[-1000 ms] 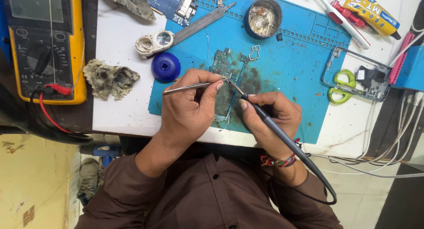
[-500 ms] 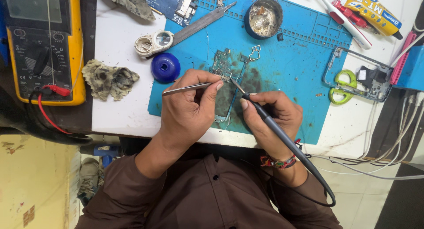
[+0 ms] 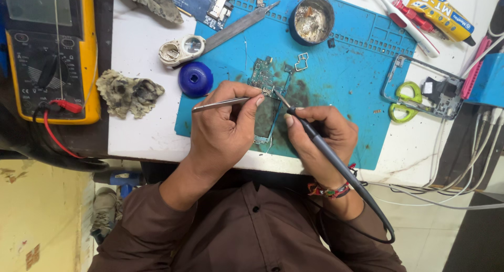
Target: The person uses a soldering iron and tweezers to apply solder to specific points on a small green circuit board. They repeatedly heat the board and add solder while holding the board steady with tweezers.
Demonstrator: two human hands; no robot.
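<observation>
A green circuit board (image 3: 261, 78) lies on a blue work mat (image 3: 357, 78). My left hand (image 3: 223, 128) pinches metal tweezers (image 3: 220, 103), whose tips reach the board. My right hand (image 3: 320, 133) grips a black soldering iron (image 3: 325, 148) like a pen; its tip touches the board next to the tweezers. The iron's black cable loops down past my right wrist. Both hands rest on the mat near the table's front edge.
A yellow multimeter (image 3: 50, 51) with a red lead sits at far left. Around the mat lie a dirty sponge (image 3: 128, 92), a blue round cap (image 3: 195, 79), a white lens piece (image 3: 181, 49), a metal strip (image 3: 239, 24), a round tin (image 3: 313, 20), green scissors (image 3: 404, 101) and tubes at top right.
None of note: both hands stay on the board, with only a slight shift of the iron's tip.
</observation>
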